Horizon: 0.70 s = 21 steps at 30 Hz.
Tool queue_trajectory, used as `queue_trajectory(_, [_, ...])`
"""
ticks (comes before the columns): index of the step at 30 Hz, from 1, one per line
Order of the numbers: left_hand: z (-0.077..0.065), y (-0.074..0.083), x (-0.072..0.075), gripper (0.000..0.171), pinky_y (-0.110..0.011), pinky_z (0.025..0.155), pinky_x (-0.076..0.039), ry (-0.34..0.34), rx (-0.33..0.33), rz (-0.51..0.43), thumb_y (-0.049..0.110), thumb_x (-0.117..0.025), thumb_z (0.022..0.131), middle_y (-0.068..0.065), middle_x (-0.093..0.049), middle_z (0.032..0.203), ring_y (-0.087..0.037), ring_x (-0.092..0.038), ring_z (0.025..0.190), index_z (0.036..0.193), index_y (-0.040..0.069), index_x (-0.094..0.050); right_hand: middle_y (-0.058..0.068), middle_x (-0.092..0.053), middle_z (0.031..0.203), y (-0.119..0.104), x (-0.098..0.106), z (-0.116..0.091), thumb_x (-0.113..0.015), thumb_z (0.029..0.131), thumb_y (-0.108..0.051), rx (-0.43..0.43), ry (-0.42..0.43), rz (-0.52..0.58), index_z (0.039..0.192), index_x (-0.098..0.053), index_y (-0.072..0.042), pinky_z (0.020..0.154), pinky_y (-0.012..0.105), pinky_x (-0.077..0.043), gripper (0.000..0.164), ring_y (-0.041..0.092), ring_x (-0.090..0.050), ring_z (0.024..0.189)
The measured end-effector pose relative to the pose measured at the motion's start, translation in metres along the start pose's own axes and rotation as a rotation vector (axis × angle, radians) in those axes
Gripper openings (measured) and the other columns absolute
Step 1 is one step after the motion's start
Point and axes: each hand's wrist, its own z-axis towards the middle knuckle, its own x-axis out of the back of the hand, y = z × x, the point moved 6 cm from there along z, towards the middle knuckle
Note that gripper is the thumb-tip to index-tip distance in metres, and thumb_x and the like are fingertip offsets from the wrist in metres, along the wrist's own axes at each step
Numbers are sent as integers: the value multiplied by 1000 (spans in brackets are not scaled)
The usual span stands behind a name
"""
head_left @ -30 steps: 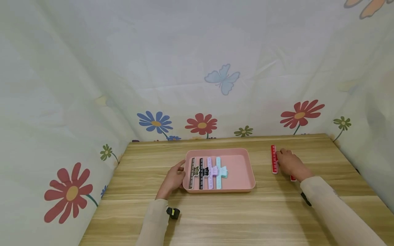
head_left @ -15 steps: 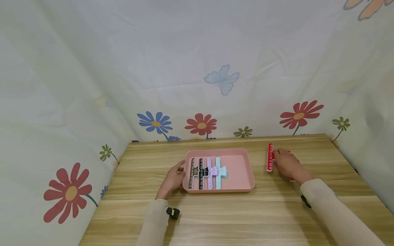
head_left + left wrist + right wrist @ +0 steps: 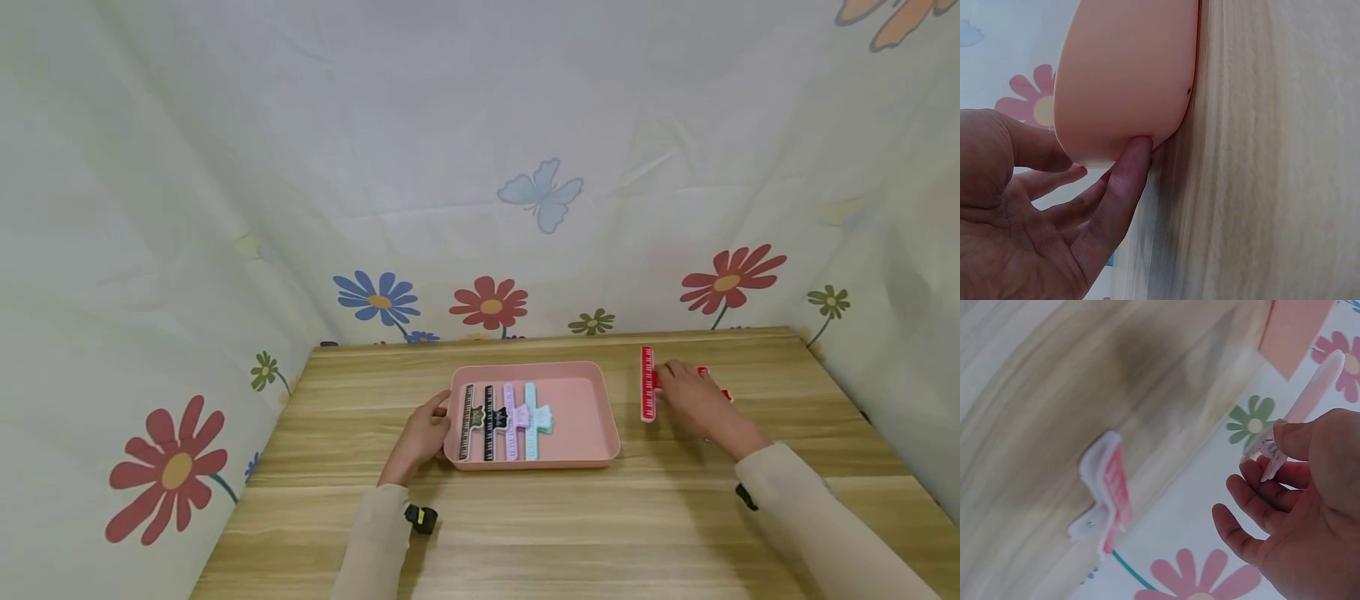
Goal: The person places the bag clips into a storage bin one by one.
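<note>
My right hand (image 3: 693, 400) pinches a red clip (image 3: 647, 385) with a piano-key pattern by its handle, thumb against fingers. In the right wrist view this clip (image 3: 1316, 394) is held above the table. A second red clip (image 3: 1110, 487) lies on the table, mostly covered by the right hand in the head view. My left hand (image 3: 422, 432) rests its fingertips on the outer left wall of a pink tray (image 3: 585, 461). Inside the tray stand side by side a brown clip (image 3: 467, 422), a black clip (image 3: 490, 422), a lilac clip (image 3: 511, 422) and a light-blue clip (image 3: 531, 422).
The wood-grain table (image 3: 525, 533) reaches back to a pale curtain (image 3: 420, 208) printed with flowers and butterflies. The tray's right part shows bare pink floor. A wrist camera (image 3: 422, 520) is strapped on the left arm.
My right hand has moved left towards the tray with the red clip, off the spot beside the second red clip. My left hand and the tray have stayed in place.
</note>
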Motion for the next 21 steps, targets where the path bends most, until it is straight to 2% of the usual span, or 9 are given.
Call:
queue_trajectory(10, [-1, 1, 0, 55, -31, 48, -55, -1, 4, -6, 7, -46, 98, -24, -57, 131, -23, -66, 83, 152, 14, -38, 28, -55, 126, -20, 18, -2, -61, 96, -19, 24, 19, -14, 132, -49, 9, 96, 64, -47, 47, 44, -52, 120])
queue_trajectory(21, [0, 0, 0, 55, -31, 47, -55, -3, 0, -11, 7, -46, 98, -24, -58, 130, -23, -67, 83, 152, 14, -38, 27, -54, 132, -43, 33, 0, -58, 98, -24, 33, 1, -22, 136, -48, 8, 103, 63, -43, 50, 45, -49, 125])
